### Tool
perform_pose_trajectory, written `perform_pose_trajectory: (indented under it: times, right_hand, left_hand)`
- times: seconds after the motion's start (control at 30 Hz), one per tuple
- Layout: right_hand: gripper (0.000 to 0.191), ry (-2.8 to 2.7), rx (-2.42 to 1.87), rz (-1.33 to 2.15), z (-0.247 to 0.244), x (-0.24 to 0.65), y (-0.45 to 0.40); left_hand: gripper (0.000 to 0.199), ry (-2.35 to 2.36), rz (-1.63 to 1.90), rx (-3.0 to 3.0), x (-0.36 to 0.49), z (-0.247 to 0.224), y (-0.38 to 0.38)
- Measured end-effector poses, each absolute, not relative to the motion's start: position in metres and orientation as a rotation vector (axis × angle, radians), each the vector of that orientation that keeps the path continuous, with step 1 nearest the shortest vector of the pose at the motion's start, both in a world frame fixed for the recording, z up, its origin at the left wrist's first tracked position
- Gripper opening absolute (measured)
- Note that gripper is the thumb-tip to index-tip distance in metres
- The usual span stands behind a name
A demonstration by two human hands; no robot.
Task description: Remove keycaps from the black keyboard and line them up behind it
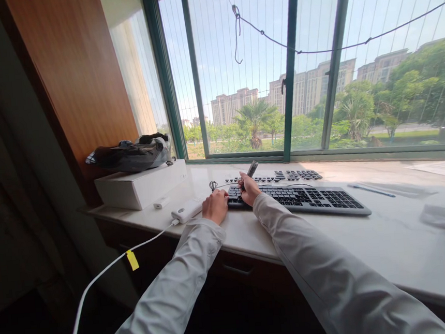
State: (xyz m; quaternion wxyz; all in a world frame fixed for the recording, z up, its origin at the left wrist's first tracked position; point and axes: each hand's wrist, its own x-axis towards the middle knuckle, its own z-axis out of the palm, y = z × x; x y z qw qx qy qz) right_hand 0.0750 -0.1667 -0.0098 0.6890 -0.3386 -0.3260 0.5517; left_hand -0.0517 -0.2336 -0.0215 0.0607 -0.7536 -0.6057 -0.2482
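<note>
Right grip [250,189] on tool [253,169], keycaps [304,175] behind keyboard [342,201]

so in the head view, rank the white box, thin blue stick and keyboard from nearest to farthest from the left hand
1. Keyboard: immediately right of the left hand.
2. White box: off to the hand's left.
3. Thin blue stick: far right, by the keyboard's opposite end.
</note>
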Motion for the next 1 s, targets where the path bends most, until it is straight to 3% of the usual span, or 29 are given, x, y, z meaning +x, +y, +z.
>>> perform_pose_trajectory:
  times: [1.0]
  right_hand:
    - [0.033, -0.758, -0.629, 1.342, 0.002, 0.07, -0.18]
  left_hand:
    - [0.026, -1.78, -0.844, -2.263, -0.053, -0.021, -0.234]
